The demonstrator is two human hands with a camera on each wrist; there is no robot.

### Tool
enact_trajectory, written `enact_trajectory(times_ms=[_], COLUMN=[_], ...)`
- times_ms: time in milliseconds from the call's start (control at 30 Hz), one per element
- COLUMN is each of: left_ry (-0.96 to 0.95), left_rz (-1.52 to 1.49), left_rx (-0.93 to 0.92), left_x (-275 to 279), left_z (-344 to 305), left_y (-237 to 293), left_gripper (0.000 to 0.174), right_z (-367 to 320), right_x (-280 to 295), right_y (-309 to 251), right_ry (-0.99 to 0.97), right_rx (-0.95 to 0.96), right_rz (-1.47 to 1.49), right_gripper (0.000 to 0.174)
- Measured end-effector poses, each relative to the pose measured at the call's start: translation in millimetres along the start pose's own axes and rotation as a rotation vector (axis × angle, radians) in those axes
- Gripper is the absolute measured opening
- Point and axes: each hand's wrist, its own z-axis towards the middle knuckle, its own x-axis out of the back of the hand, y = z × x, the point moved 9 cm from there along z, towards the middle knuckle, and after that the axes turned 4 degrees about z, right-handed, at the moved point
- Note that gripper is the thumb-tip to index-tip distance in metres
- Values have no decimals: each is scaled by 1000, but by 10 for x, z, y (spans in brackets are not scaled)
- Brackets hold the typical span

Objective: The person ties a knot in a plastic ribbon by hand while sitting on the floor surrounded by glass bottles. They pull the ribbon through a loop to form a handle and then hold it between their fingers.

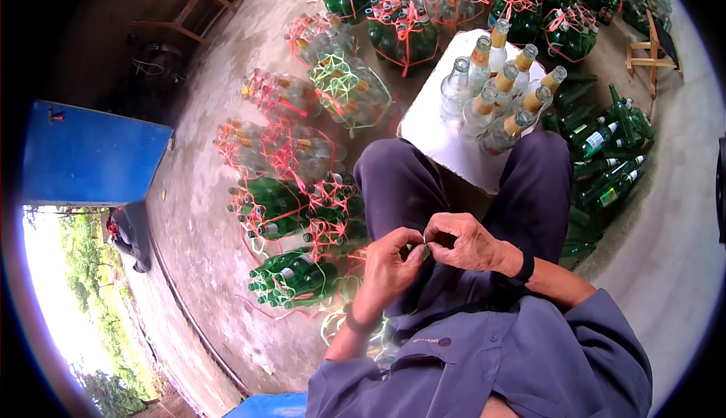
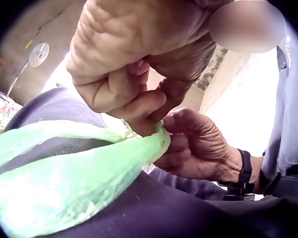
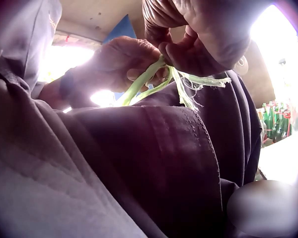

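A pale green plastic strip [image 2: 74, 183] runs over the lap to both hands in the left wrist view. The left hand [image 1: 391, 265] pinches it between thumb and curled fingers. Against its fingertips, the right hand [image 1: 470, 242] pinches the same strip. In the right wrist view, frayed ends of the strip [image 3: 206, 82] stick out beside the fingers, and a folded or knotted part lies at the fingertips, partly hidden. Beyond the knees, several clear glass bottles [image 1: 505, 129] stand upright on a white board [image 1: 431, 119].
Bundles of clear bottles [image 1: 291, 96] and green bottles [image 1: 291, 278] tied with red and green strips stand on the floor ahead and left. Loose green bottles [image 1: 605, 146] lie in a pile at the right. A wooden stool [image 1: 652, 55] is behind them, and a blue panel [image 1: 94, 153] is far left.
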Motion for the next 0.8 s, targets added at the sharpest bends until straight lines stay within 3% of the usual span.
enact_trajectory(times_ms=[633, 800], left_ry=[-47, -39], left_rz=[-90, -376], left_rx=[153, 311], left_x=[-101, -120], left_z=[-44, -96], left_y=[-166, -287], left_gripper=[6, 7], right_z=[15, 35], right_x=[-63, -94], right_y=[-8, -90], right_ry=[-64, -62], right_rx=[-20, 50], right_rz=[-4, -38], right_gripper=[13, 14])
